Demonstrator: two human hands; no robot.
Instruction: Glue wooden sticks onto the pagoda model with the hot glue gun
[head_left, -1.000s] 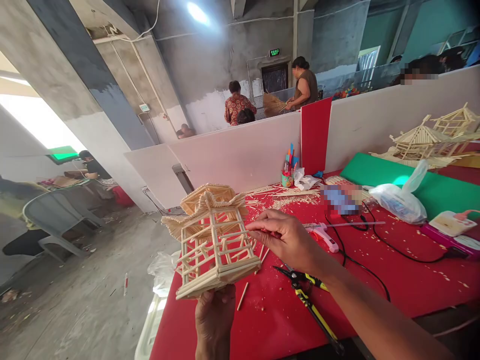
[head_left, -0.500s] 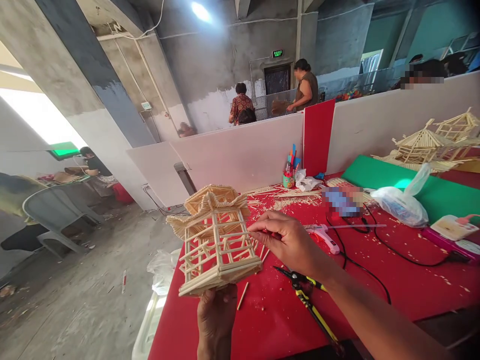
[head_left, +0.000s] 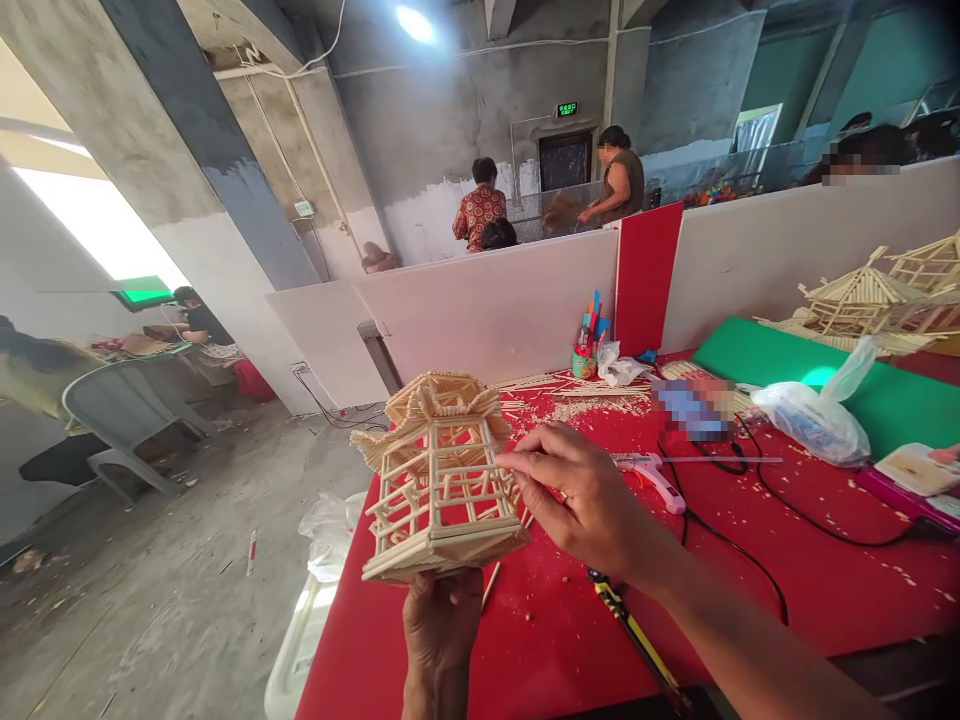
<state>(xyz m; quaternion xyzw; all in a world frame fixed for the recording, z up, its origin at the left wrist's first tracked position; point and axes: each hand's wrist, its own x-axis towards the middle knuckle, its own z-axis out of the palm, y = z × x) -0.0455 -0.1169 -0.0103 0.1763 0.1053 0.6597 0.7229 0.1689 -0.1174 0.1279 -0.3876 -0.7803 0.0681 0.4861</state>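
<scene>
- Bare concrete room (head_left: 420, 110) around us, with a pale partition (head_left: 480, 310) across the far side and a few people beyond it.
- Our red table (head_left: 540, 660) fills the near right, messy with shavings and loose sticks.
- Stick model (head_left: 434, 490), kinda pagoda-like, is up in the air over the table's left side, posts roughly upright. It sits directly above our left hand (head_left: 442, 625) and left of our right hand (head_left: 574, 490).
- Left hand's nearer the base, clamped on its underside. Right one has fingertips curled toward the thumb right by the right-hand posts; we can't tell if they're pinching a stick.
- Pink and white glue gun (head_left: 660, 480) lies just right of that hand, yellow-black cutter (head_left: 634, 635) nearer us.
- Writing? Green lit sign (head_left: 568, 109) on the far wall seems to say EXIT, other characters too small. No brands we can read.
</scene>
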